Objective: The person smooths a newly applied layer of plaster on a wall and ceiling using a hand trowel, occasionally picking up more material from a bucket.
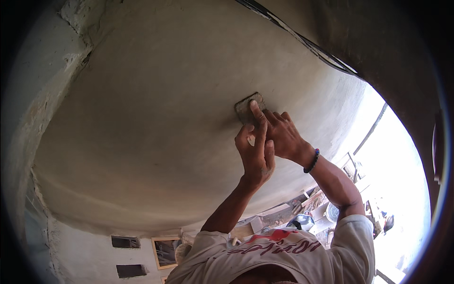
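"Pressing what, exactly, and where?"

"A small, flat, dark-edged pad, up against the broad grey plastered surface, right of its middle. The left hand lays one long finger on the pad's face, its other fingers loosely bent; whether it grips or only presses, I can't tell"

"And the right hand?"

"Just beside the left, wearing a dark beaded bracelet, with fingers bent near the pad's edge. What its fingertips hold is hidden, so I can't call that one either"

"How far along does the surface look?"

"Well along, I'd judge: most of it looks even, with only faint, patchy shading. What seems left is the area around the pad, and perhaps the ragged corner at the left, where the face is broken and rough. Beyond the cables at the upper right it's too dim to tell"
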{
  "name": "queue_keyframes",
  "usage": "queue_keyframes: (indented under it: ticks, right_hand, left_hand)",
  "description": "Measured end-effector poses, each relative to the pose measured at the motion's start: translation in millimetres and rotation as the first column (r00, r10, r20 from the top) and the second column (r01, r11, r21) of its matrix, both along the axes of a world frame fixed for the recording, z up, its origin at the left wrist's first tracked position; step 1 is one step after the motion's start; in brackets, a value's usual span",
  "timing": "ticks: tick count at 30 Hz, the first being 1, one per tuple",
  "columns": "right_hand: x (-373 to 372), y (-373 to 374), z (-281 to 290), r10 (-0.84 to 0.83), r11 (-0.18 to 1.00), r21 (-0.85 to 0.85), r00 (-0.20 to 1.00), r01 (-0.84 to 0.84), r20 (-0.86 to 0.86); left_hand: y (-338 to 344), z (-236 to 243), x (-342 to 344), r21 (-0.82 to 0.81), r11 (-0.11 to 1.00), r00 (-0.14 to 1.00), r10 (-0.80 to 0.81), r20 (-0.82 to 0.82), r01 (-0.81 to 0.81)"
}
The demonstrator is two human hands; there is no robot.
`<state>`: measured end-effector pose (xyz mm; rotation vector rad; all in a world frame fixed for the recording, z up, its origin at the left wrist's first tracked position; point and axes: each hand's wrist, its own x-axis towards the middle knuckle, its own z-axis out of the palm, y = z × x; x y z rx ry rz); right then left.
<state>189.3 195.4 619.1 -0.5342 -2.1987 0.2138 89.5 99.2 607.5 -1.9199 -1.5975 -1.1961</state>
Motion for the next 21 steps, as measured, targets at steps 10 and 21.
queue_keyframes:
  ticks: [10, 21]
  right_hand:
    - [37, 41, 11, 0.406, 0.893, -0.288, 0.894, -0.345, 0.188]
    - [51, 59, -16, 0.001, 0.977, 0.185, 0.866, 0.105, -0.500]
  left_hand:
    - [37, -58, 16, 0.115, 0.992, 0.987, 0.032, 0.155, -0.050]
    - [25, -10, -30, 0.260, 0.880, 0.915, 0.360, 0.182, -0.398]
